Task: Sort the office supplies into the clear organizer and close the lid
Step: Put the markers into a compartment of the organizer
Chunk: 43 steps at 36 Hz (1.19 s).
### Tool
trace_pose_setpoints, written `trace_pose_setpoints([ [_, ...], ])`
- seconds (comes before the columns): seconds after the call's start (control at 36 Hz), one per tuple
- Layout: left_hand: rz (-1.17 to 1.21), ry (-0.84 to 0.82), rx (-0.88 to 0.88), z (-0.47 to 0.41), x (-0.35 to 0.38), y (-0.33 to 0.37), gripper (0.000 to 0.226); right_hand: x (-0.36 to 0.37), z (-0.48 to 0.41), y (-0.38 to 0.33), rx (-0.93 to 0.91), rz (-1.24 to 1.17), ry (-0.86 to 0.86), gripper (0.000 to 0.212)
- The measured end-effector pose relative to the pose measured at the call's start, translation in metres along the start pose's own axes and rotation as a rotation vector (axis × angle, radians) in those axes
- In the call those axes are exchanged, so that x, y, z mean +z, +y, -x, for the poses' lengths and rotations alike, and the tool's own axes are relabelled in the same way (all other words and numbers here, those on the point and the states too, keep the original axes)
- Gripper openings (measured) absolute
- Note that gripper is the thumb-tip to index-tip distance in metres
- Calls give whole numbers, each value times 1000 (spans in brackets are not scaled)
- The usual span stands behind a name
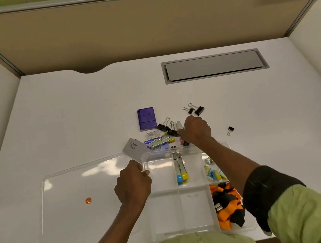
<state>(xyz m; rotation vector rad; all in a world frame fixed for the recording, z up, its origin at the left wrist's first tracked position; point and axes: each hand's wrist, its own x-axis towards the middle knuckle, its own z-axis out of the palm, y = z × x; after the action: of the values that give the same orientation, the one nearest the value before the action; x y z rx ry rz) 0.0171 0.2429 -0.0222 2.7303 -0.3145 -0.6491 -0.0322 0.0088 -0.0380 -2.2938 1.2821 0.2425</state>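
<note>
- I should lift the stapler point(181, 132) clear of the clips point(166, 127) just beyond the organizer point(196, 209), then lay it beside the two staplers point(181, 170) already in the middle compartment.
- My right hand point(197, 129) is curled around that stapler.
- My left hand point(132, 184), fingers bent, grips the organizer's left wall.
- The lid point(80, 204) lies open to the organizer's left.
</note>
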Motion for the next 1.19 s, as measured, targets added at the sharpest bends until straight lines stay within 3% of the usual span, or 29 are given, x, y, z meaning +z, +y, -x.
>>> trace_pose_setpoints([
  [0.11,12,-9,-12,0,0,-1,13,10,-13,-6,56,-22,-23,41],
  [0.31,-14,-33,2,2,-1,1,15,16,-18,-16,133,-97,-8,64],
  [0.47,-26,-47,9,2,-2,1,14,15,-20,-17,144,-101,78,56],
  [0.64,-28,-44,11,1,-3,2,13,-12,-3,-6,122,-336,196,25],
  [0.72,-30,-43,12,0,-3,1,13,-30,24,2,33,-440,240,21],
  [1.03,-43,-41,21,0,-3,0,15,-6,86,21,35,-717,126,8],
  [1.19,-57,-27,28,1,-2,-1,17,18,107,31,28,-462,80,18],
])
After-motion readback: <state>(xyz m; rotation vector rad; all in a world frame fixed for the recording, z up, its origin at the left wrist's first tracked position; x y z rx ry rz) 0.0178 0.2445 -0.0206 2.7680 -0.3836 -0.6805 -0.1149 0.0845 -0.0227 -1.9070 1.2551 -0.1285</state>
